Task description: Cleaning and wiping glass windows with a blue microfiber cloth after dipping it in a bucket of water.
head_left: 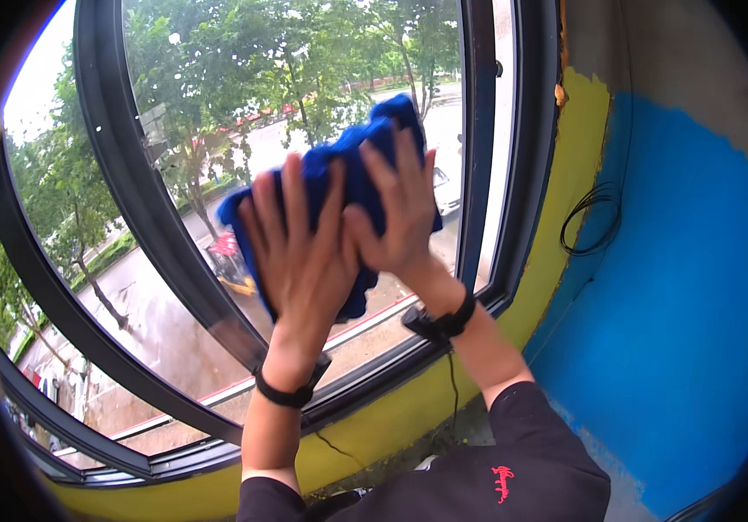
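Note:
A blue cloth (356, 165) is spread against the window pane (217, 78), bunched and creased in places. My left hand (295, 244) lies flat on its left half, fingers spread and pointing up. On the right half rests my right hand (398, 209), also spread flat, its thumb close to the left hand's. Both palms press the cloth to the glass rather than gripping it. Dark bands with small black devices circle both wrists.
Dark frame bars (143, 174) divide the windows on the left. Below runs a yellow sill wall (391, 444). To the right is a blue-painted wall (687, 287), with a coil of black cable (591, 219) hanging near its yellow edge. Trees and pavement show outside.

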Action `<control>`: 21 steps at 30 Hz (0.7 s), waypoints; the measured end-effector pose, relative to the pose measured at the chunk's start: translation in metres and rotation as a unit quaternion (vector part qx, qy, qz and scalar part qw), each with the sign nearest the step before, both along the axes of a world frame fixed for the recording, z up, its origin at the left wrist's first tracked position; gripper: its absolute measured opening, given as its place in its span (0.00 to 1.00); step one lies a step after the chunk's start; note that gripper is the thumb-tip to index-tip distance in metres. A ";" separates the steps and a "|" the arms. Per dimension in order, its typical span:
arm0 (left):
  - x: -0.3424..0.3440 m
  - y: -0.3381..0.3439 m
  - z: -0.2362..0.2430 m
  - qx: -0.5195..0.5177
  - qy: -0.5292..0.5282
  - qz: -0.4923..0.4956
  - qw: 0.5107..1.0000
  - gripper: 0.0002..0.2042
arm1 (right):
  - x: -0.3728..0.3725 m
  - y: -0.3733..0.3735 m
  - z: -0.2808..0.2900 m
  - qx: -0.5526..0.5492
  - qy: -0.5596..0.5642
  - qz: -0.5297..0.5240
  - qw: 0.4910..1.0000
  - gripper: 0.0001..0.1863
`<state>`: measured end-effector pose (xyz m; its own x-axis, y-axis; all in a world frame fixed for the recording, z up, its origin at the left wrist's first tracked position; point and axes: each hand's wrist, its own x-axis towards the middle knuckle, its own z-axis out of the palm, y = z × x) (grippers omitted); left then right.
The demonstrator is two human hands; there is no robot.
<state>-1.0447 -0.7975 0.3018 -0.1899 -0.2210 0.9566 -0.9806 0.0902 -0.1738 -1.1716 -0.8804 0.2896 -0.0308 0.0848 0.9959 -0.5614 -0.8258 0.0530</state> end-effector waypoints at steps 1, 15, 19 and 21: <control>-0.010 -0.009 0.015 -0.006 0.000 -0.028 1.000 0.23 | -0.007 -0.011 0.011 -0.011 -0.016 0.000 1.000 0.34; -0.019 -0.023 0.205 -0.198 -0.162 -0.081 0.963 0.21 | -0.035 -0.013 0.218 -0.091 -0.004 0.022 0.996 0.30; 0.075 0.010 0.230 -0.252 -0.156 0.004 0.955 0.22 | 0.037 0.012 0.248 -0.172 -0.046 -0.035 0.983 0.34; 0.120 0.035 0.229 -0.276 -0.156 0.133 0.939 0.21 | 0.085 0.035 0.245 -0.166 -0.031 0.026 0.985 0.35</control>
